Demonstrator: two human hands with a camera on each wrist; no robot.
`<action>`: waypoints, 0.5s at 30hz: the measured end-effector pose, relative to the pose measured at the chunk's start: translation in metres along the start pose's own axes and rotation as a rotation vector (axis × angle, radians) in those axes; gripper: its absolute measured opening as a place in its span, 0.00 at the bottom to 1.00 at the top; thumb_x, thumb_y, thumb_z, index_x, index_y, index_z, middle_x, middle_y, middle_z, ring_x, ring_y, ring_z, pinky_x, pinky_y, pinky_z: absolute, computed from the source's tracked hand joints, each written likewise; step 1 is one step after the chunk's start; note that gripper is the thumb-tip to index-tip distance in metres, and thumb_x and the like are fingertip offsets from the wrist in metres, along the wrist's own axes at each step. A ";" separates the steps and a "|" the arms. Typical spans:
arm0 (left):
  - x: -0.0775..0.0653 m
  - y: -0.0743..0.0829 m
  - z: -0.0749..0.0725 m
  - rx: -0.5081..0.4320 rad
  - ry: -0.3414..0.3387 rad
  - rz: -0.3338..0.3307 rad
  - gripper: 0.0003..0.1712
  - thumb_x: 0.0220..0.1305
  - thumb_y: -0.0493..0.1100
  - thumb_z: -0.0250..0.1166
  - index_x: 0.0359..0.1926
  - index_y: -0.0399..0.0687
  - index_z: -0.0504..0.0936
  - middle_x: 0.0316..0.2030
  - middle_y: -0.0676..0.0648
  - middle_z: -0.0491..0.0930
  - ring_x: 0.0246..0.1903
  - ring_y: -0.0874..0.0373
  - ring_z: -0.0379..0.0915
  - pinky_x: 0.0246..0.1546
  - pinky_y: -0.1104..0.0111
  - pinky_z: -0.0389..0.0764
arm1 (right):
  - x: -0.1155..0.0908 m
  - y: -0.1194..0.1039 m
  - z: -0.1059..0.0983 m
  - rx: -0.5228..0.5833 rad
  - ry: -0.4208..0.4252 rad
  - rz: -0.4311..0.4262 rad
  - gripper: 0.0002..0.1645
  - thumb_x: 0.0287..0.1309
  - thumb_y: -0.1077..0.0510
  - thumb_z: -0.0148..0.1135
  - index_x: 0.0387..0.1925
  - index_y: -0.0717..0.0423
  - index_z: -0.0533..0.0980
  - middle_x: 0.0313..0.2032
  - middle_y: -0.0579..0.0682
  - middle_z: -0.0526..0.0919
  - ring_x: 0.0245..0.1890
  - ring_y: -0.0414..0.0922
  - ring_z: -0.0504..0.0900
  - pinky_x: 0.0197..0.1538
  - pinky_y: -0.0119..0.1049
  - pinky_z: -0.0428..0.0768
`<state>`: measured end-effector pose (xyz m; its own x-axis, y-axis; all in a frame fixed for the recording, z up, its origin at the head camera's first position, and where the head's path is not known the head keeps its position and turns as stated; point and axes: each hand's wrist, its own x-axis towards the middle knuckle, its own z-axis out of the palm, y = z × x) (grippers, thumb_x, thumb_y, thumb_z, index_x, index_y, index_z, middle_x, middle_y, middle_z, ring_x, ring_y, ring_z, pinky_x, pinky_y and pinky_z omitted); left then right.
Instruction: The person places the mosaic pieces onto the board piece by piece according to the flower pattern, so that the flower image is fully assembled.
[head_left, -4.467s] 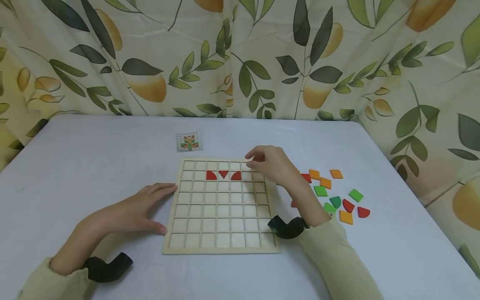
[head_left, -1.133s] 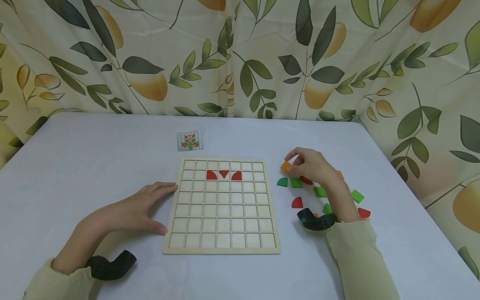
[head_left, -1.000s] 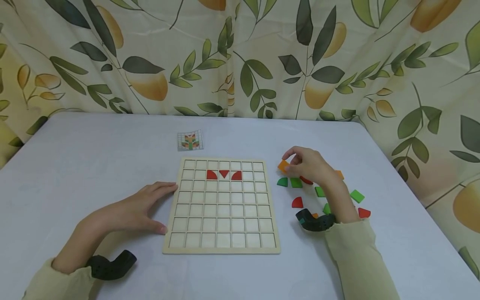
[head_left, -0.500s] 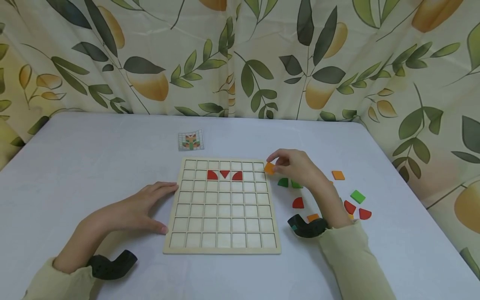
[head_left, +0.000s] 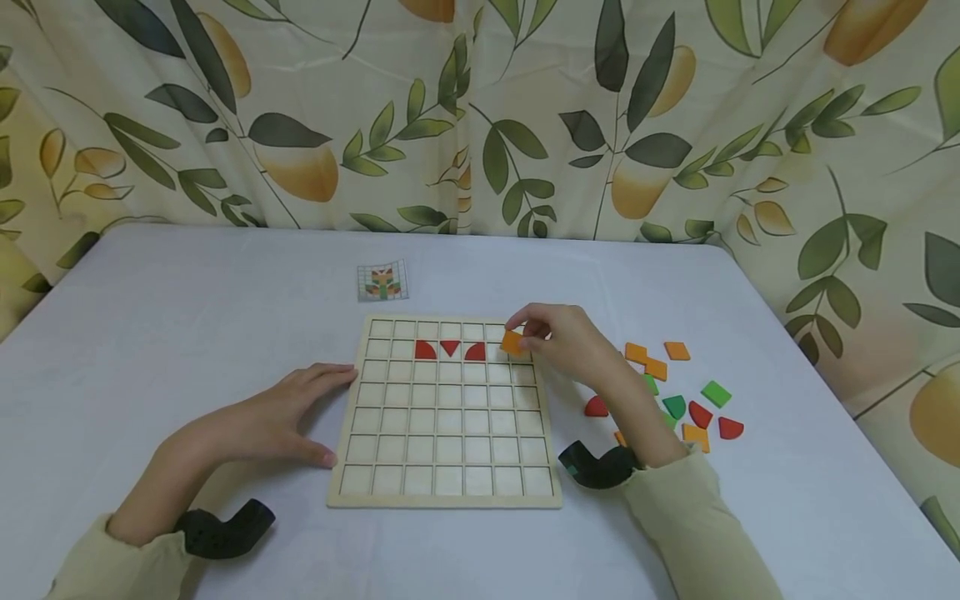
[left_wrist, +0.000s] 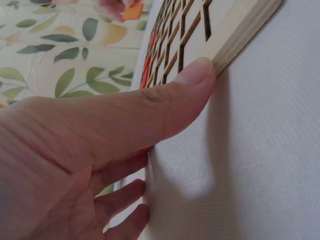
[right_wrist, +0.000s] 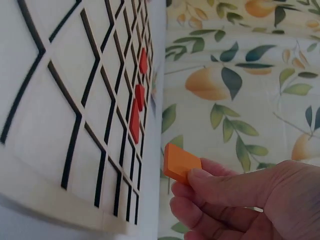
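Note:
My right hand [head_left: 566, 337] pinches an orange square tile [head_left: 512, 342] between thumb and fingers, above the upper right cells of a wooden grid board [head_left: 444, 502]. In the right wrist view the orange tile [right_wrist: 181, 162] is held clear of the board. My left hand [head_left: 258, 421] lies along the board's left edge with fingers extended; its thumb [left_wrist: 185, 90] touches the frame in the left wrist view. Three red tiles sit in the second row: a quarter circle [head_left: 424, 350], a triangle [head_left: 450, 348] and another quarter circle [head_left: 476, 352].
Loose orange, green and red tiles, among them a green one [head_left: 716, 392], lie right of the board, some hidden by the right forearm. A small pattern card [head_left: 382, 282] lies behind the board on the white table [head_left: 187, 317]. A leaf-print curtain [head_left: 420, 100] hangs behind.
My right hand left the board for the loose tiles, took hold of an orange square tile and has carried it left over the board. The left hand stays at the board's edge.

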<state>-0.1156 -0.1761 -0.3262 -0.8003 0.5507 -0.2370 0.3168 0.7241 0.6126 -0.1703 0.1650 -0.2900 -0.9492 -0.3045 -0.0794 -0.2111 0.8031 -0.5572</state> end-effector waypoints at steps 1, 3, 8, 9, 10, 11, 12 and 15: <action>0.000 0.000 0.000 0.000 0.000 0.002 0.58 0.43 0.60 0.72 0.70 0.43 0.54 0.69 0.38 0.50 0.68 0.36 0.43 0.62 0.39 0.54 | 0.000 -0.002 0.001 0.003 -0.005 -0.003 0.13 0.58 0.65 0.59 0.46 0.56 0.78 0.33 0.53 0.78 0.38 0.48 0.75 0.39 0.33 0.76; 0.000 0.000 0.000 0.002 0.000 0.002 0.58 0.43 0.59 0.72 0.70 0.44 0.54 0.69 0.38 0.50 0.68 0.36 0.43 0.61 0.39 0.54 | -0.001 -0.006 0.004 0.004 -0.010 -0.014 0.13 0.58 0.65 0.59 0.46 0.56 0.78 0.33 0.52 0.78 0.37 0.47 0.74 0.39 0.33 0.75; 0.001 0.000 0.001 0.010 0.006 0.015 0.58 0.43 0.59 0.72 0.70 0.44 0.54 0.69 0.37 0.51 0.67 0.35 0.44 0.61 0.38 0.55 | -0.002 -0.017 0.012 0.005 -0.017 -0.037 0.12 0.58 0.65 0.59 0.45 0.56 0.78 0.32 0.51 0.79 0.37 0.47 0.74 0.40 0.34 0.77; 0.001 0.000 0.001 0.010 0.007 0.016 0.57 0.43 0.59 0.72 0.70 0.44 0.54 0.69 0.37 0.51 0.67 0.35 0.44 0.61 0.39 0.55 | -0.002 -0.018 0.013 0.008 -0.018 -0.038 0.12 0.58 0.65 0.59 0.45 0.56 0.79 0.32 0.51 0.79 0.37 0.47 0.74 0.40 0.34 0.77; 0.001 -0.001 0.001 0.012 0.008 0.017 0.57 0.43 0.59 0.72 0.70 0.44 0.54 0.69 0.37 0.51 0.67 0.35 0.44 0.61 0.39 0.55 | -0.002 -0.020 0.015 0.012 -0.019 -0.039 0.12 0.58 0.65 0.59 0.44 0.55 0.79 0.32 0.51 0.79 0.37 0.46 0.74 0.40 0.34 0.77; 0.000 -0.001 0.001 0.012 0.008 0.018 0.57 0.43 0.58 0.72 0.70 0.44 0.54 0.69 0.37 0.51 0.67 0.35 0.44 0.61 0.39 0.55 | -0.002 -0.022 0.017 0.018 -0.023 -0.039 0.12 0.58 0.65 0.59 0.44 0.55 0.79 0.33 0.51 0.79 0.37 0.46 0.74 0.40 0.34 0.77; 0.001 -0.001 0.001 0.012 0.008 0.018 0.57 0.43 0.58 0.72 0.70 0.44 0.54 0.69 0.37 0.51 0.67 0.35 0.44 0.61 0.39 0.55 | -0.002 -0.023 0.019 0.019 -0.025 -0.044 0.11 0.58 0.65 0.59 0.44 0.55 0.79 0.33 0.50 0.79 0.37 0.46 0.74 0.41 0.34 0.77; 0.001 -0.001 0.001 0.010 0.008 0.020 0.57 0.43 0.58 0.72 0.70 0.43 0.54 0.69 0.37 0.51 0.67 0.35 0.44 0.61 0.39 0.55 | -0.002 -0.028 0.024 0.038 -0.030 -0.063 0.10 0.57 0.65 0.60 0.41 0.56 0.79 0.33 0.50 0.80 0.36 0.45 0.75 0.41 0.34 0.77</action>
<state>-0.1162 -0.1764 -0.3279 -0.7979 0.5617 -0.2187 0.3380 0.7173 0.6093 -0.1571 0.1309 -0.2939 -0.9268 -0.3695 -0.0676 -0.2606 0.7622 -0.5926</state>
